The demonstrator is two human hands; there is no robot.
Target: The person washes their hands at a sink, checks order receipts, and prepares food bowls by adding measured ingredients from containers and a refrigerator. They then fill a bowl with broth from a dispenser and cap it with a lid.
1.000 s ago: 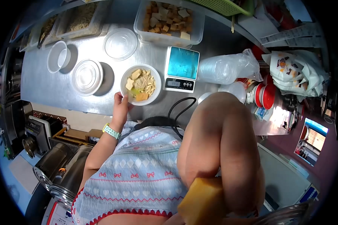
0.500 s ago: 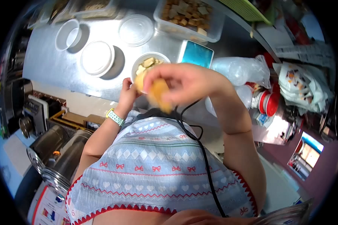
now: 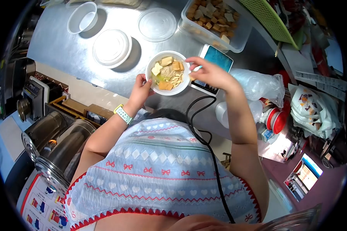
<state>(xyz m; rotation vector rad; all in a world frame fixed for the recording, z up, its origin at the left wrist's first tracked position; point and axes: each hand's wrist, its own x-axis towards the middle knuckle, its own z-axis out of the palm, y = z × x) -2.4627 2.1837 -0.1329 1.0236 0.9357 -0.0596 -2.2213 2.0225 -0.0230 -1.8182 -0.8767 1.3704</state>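
A white round plastic bowl (image 3: 152, 61) holds pale yellow and orange-brown chunks, with shredded noodle-like strands among them. My left hand (image 3: 140, 92) grips its lower left rim, thumb at the edge. At the right rim is my right hand (image 3: 210, 75), its fingers curled against the bowl. A small yellowish bit shows by the right fingertips, too small to name. Just behind that hand lies a digital scale (image 3: 218, 58) with a blue-green top, partly covered by the hand.
A lidded white tub (image 3: 112, 48), a clear empty tub (image 3: 83, 18) and a loose clear lid (image 3: 157, 24) stand on the steel table (image 3: 58, 42). A clear bin (image 3: 235, 44) of brown cubes is at the back right. Plastic bags (image 3: 258, 86) lie right; a black cable (image 3: 216, 161) hangs before me.
My right hand has moved from over the bowl to its right rim, and the yellow-brown piece it held no longer shows in it. The bowl's contents are now uncovered to view.
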